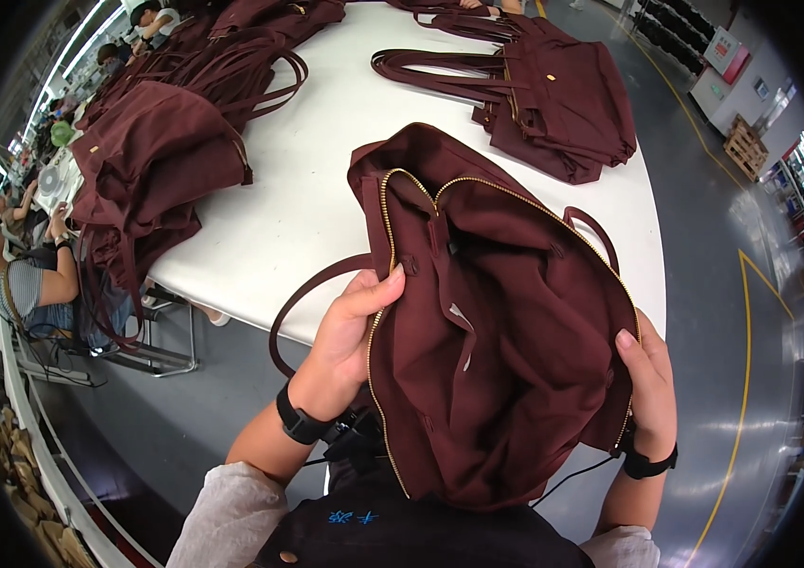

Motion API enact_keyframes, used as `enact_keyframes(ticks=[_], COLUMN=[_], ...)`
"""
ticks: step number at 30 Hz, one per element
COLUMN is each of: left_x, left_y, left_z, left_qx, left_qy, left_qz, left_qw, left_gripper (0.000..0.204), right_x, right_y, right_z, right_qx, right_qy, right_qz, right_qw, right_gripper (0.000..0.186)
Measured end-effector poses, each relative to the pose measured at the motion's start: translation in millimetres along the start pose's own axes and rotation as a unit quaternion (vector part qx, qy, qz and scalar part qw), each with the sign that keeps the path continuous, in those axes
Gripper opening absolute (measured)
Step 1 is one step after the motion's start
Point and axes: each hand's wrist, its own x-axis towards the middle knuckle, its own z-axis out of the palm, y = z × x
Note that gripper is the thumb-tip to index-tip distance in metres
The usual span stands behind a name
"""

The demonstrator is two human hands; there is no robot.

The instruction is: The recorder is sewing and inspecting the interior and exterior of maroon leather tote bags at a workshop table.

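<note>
A maroon fabric bag hangs wide open in front of me at the table's edge, its gold zipper undone and its creased maroon lining showing, with a small white label inside. My left hand grips the left rim, thumb on the front by the zipper tape, other fingers hidden behind. My right hand holds the right rim lower down, thumb over the edge. One strap loops out left of the bag, another shows behind its right side.
A white table bears piled maroon bags at the left and a stack of similar bags at the back right. A seated person works at the left. A wooden pallet stands beside the grey, yellow-lined floor at the right.
</note>
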Motion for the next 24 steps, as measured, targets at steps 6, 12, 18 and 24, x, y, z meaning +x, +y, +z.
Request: enact_keyframes(ticks=[6,12,18,24], left_x=[-1.9,-1.7,-1.0,-0.3], left_y=[-2.7,-7.2,-6.6,-6.5], left_z=[16.3,30.4,31.5,36.2], left_qx=[0.029,0.035,0.042,0.048], left_qy=[0.001,0.005,-0.017,-0.028], left_qz=[0.009,0.011,0.01,0.003], left_qw=[1.0,0.999,0.999,0.998], left_gripper=[0.029,0.029,0.027,0.028], right_x=[17.1,52.7,64.8,68.3], right_y=[-20.6,-22.7,-14.3,-11.8], right_z=[-5.7,6.3,4.7,8.1], right_qx=[-0.207,-0.351,-0.327,-0.179], right_qy=[0.001,-0.042,-0.092,-0.107], right_qz=[-0.088,-0.221,-0.181,-0.069], right_qw=[0.974,0.909,0.923,0.976], right_gripper=[0.043,0.048,0.037,0.023])
